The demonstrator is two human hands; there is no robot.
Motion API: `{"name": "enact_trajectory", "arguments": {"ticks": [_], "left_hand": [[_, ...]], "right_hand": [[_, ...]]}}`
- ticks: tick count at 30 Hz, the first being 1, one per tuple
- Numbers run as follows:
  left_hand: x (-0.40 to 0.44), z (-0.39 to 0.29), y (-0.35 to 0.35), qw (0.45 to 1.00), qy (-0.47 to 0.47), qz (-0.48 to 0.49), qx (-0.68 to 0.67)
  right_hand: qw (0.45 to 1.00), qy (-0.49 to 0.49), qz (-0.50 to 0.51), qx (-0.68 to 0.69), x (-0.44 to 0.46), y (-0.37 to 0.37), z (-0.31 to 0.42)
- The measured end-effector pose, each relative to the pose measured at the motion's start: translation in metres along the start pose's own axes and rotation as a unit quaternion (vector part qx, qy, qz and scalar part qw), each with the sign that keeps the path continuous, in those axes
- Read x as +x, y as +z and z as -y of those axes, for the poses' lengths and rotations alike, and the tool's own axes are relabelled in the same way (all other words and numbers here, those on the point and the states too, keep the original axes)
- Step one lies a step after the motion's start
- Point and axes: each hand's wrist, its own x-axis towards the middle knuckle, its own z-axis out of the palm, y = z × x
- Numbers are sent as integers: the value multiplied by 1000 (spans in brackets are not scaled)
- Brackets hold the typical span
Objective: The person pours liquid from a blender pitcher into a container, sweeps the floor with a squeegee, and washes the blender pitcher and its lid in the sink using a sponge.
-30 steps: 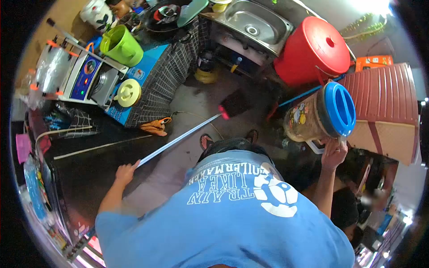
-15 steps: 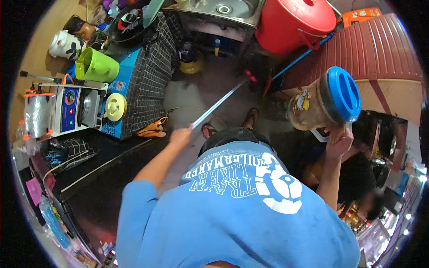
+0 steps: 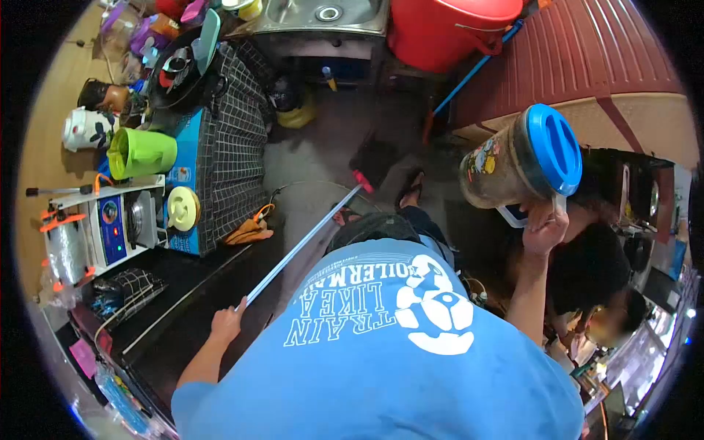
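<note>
The left grip [image 3: 226,323] clasps the broom [image 3: 304,243], which slants forward and rightward, head [image 3: 364,181] farthest; the right grip [image 3: 544,227] grasps the tilted jug [image 3: 493,169], lid [image 3: 554,150] facing right.

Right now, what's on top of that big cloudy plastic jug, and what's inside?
A round blue plastic lid covers the cloudy plastic jug in the right hand. The lid hides the opening, and I can't tell through the jug whether anything is inside.
</note>
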Motion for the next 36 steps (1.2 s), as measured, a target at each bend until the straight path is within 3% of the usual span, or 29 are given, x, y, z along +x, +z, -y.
{"name": "enact_trajectory", "arguments": {"ticks": [4, 7, 8, 9, 12, 14, 15, 17, 22, 25, 27, 29, 34, 36], "left_hand": [[34, 24, -29, 998, 49, 2, 51], [125, 12, -84, 984, 147, -90, 38], [152, -3, -97, 986, 148, -78, 24], [181, -15, -89, 964, 180, -197, -23], [220, -55, -99, 978, 137, -154, 32], [213, -55, -107, 984, 92, -144, 48], [197, -46, -108, 985, 85, -142, 43], [143, -23, -94, 994, 13, -108, 30], [-36, -24, -37, 990, -128, -65, 8], [-74, -58, -2, 977, -205, 8, -60], [-58, -83, 36, 966, -212, 51, -141], [-27, -110, 53, 955, -207, 41, -206], [66, -146, 37, 932, -183, -64, -308], [105, -145, 28, 928, -181, -107, -309]], "right_hand": [[999, -29, 25, -5, 6, 4, 5], [999, -36, 10, 2, 5, 9, 16], [999, -34, -5, 13, 6, 11, 19], [999, -34, -5, 10, 5, 13, 22], [999, -40, -3, 4, 8, 23, 31], [992, -22, -124, -12, 8, 38, 35], [993, -18, -116, -10, 9, 32, 33], [997, -53, 58, -18, 16, 13, 22], [997, -41, 66, 29, 23, 24, -2], [996, -6, 74, 46, 22, 30, 2], [996, -50, 71, 33, 21, 44, 6], [993, -11, 97, 61, 26, 48, 10], [987, 7, 147, 62, 35, 60, 12], [984, -50, 168, 39, 40, 76, 10]]}}
